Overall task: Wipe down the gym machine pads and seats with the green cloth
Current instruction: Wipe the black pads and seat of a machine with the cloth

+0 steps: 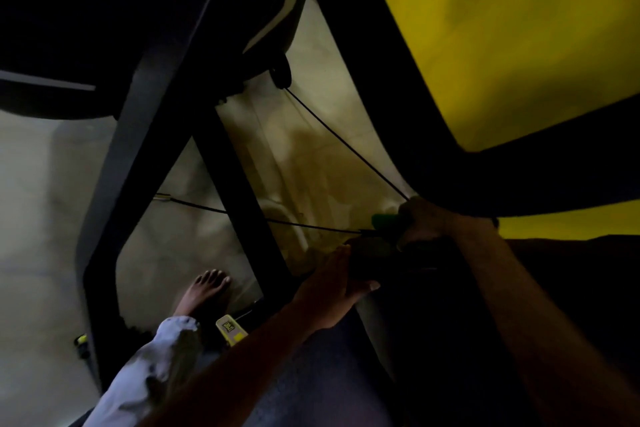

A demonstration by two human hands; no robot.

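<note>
Green cloth (384,222) mostly hidden under the right hand (424,222), only a small dim patch showing. Dark part between the hands too shadowed to identify; left hand (332,288) against it, grip unclear. Yellow pad (502,38) cut off by top and right edges. Yellow label (230,329) print too small to read. Both forearms cut off at bottom edge.

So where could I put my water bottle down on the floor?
The pale bare floor left of the black metal machine frame looks freest. The patch inside the frame is crowded: a bare foot, thin black cables, and both hands, left and right, with the green cloth.
</note>
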